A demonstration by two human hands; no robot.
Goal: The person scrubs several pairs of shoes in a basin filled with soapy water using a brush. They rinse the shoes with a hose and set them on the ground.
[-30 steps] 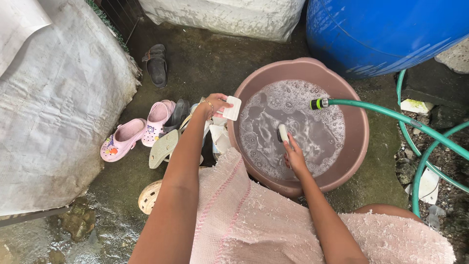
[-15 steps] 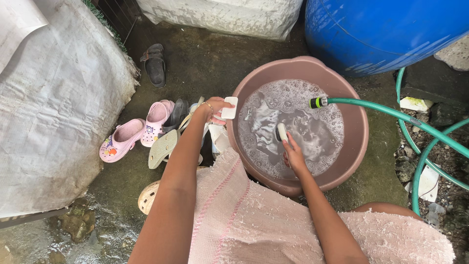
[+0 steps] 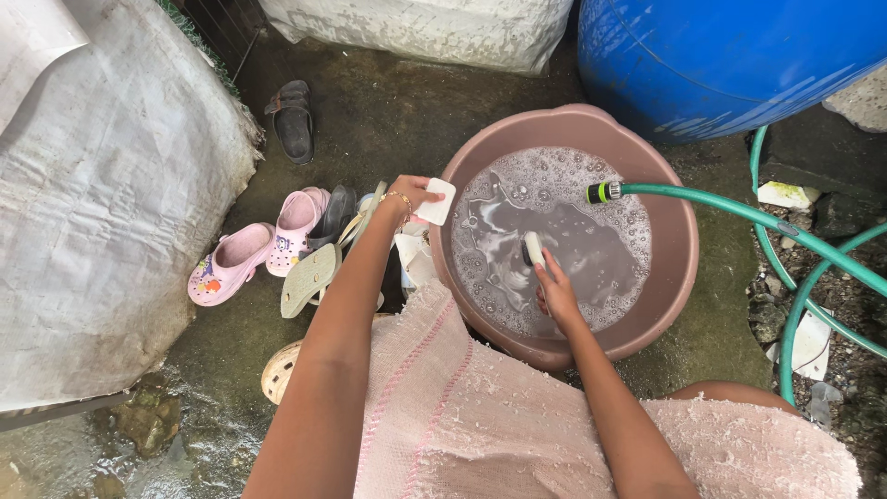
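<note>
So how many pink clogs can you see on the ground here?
2. One pink clog lies furthest left beside the white tarp; the second pink clog sits just right of it, against the heap of other footwear. More could be hidden under that heap or the left arm.

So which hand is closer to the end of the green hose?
The right. The right hand is in the basin, holding a brush just below-left of the hose nozzle. The left hand holds a white bar at the basin's far left rim.

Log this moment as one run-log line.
left hand: holds white soap bar at basin rim | right hand: holds brush in soapy water | hose: over basin
</note>
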